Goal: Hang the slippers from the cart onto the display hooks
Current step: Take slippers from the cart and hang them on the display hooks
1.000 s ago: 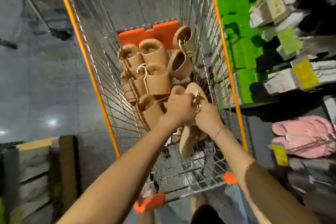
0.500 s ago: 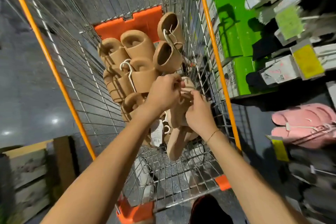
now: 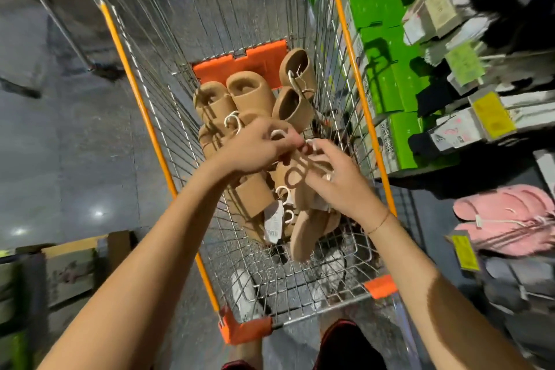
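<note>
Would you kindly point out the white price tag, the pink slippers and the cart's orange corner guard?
white price tag (image 3: 274, 221), head view, on the tag's middle.
pink slippers (image 3: 504, 213), head view, on the top sole.
orange corner guard (image 3: 244, 330), head view, near-left corner.

Your way out is straight up; cart (image 3: 144, 105) wire walls box you in, green boxes (image 3: 387, 69) crowd right.

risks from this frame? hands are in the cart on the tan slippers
1. Tangling: several white hangers lie among the tan slippers in the cart; lifting one pair may drag another along.
2. Slipping: the left hand pinches a hanger hook and the right hand only partly wraps a slipper, so the pair could drop back.
3. Snagging: a paper tag hangs close to the wire mesh and could catch or tear.
</note>
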